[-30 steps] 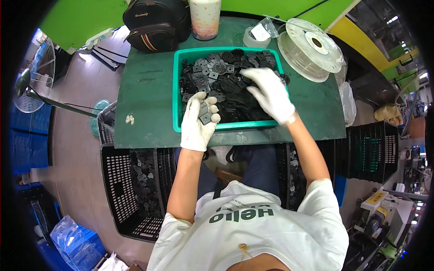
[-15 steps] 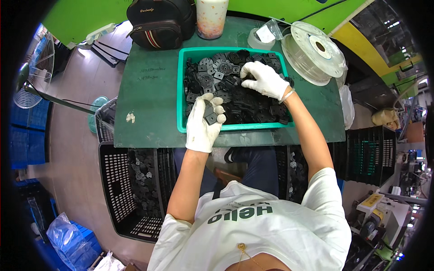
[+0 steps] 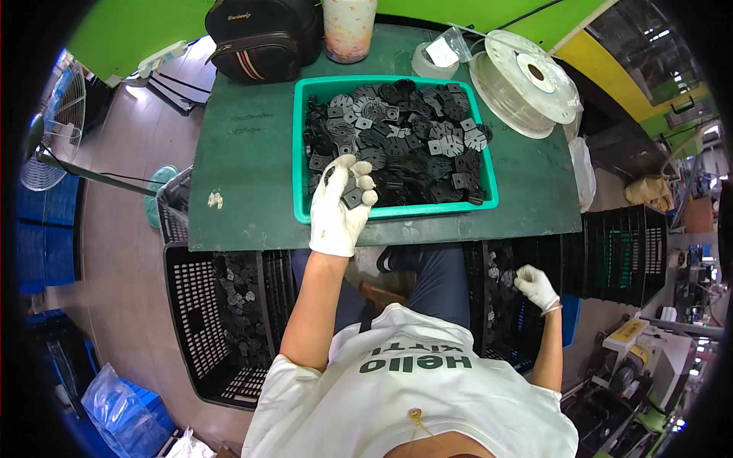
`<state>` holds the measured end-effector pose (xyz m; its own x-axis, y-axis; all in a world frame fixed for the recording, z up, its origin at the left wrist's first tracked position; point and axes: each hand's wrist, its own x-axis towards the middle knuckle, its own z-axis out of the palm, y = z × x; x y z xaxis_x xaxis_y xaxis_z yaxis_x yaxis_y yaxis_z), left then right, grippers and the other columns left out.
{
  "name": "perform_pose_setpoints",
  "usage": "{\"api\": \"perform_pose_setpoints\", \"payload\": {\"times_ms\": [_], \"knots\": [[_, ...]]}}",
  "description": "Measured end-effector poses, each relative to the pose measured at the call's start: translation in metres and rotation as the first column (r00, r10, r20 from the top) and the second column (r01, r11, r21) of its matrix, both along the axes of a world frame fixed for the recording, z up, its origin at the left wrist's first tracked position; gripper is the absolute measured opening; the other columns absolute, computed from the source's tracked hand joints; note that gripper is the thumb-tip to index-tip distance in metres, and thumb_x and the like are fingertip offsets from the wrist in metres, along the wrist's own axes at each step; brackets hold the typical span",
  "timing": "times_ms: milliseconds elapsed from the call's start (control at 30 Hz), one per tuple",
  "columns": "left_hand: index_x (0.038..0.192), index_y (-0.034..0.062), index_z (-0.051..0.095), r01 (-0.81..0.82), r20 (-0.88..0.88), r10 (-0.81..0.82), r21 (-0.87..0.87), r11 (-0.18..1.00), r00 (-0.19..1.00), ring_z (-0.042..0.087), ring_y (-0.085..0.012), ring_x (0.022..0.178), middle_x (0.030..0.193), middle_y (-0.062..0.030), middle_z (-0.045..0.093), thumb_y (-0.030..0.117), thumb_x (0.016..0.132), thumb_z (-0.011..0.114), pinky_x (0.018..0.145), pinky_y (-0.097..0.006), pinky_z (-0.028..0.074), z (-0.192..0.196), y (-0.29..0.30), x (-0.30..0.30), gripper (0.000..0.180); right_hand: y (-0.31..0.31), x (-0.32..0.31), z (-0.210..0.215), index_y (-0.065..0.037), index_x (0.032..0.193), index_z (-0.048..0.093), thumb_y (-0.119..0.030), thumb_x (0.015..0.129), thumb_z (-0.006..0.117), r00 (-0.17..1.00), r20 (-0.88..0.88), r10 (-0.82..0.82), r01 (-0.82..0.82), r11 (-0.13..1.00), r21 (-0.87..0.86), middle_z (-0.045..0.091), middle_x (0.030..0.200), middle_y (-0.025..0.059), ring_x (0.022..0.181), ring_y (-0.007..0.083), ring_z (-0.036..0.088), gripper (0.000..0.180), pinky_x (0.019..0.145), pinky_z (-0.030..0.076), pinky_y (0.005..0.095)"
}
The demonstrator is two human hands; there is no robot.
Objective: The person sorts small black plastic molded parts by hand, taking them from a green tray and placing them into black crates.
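Observation:
My left hand (image 3: 336, 217), in a white glove, is closed around a small black plastic part (image 3: 352, 195) with a square end. It is over the near left corner of a green tray (image 3: 299, 153). Many loose black plastic parts (image 3: 397, 137) fill that tray. My right hand (image 3: 537, 288), also gloved in white, is down beside the table, over the black crate (image 3: 515, 340) on my right. Its fingers are curled; whether anything is in them is hidden. More dark parts (image 3: 500, 278) lie in the crate below it.
A black perforated crate (image 3: 200, 320) with parts stands on my left. On the green table (image 3: 244, 168) are a black backpack (image 3: 256, 46), a cup (image 3: 350, 30), a tape roll (image 3: 435, 62) and a large clear reel (image 3: 527, 84). Stacked black crates (image 3: 626, 252) stand further right.
My right hand has left the tray and moved down to the right, over the crate. My left hand still holds its black part at nearly the same place.

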<state>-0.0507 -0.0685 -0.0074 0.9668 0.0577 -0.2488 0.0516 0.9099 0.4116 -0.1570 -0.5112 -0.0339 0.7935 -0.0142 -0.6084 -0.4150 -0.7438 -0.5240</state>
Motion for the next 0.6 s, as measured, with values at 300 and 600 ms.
{"api": "perform_pose_setpoints", "payload": {"times_ms": [300,600], "knots": [[0.111,0.0036,0.049,-0.038,-0.023,0.038,0.009,0.999,0.999,0.053,-0.0176,0.073,0.094,-0.0122,0.056,0.021,0.090,0.055,0.058,-0.028,0.044,-0.002,0.002,-0.003,0.028,0.171,0.113,0.092,0.000,0.092,0.059,-0.016,0.085,0.056,0.747,0.608,0.271,-0.442,0.884,0.150,0.061,0.087,0.0112,0.078,0.0202,0.058,0.018,0.074,0.047,0.0311],[0.108,0.0046,0.051,-0.042,-0.046,0.042,0.002,0.999,0.998,0.054,-0.0169,0.071,0.092,-0.0116,0.057,0.020,0.090,0.055,0.057,-0.027,0.044,0.003,-0.004,-0.002,0.023,0.309,0.246,0.070,-0.008,0.107,0.057,-0.019,0.076,0.061,0.261,0.563,0.784,-0.713,0.550,-0.434,0.056,0.097,0.0132,0.094,0.0324,0.056,0.032,0.082,0.047,0.0395]]}}
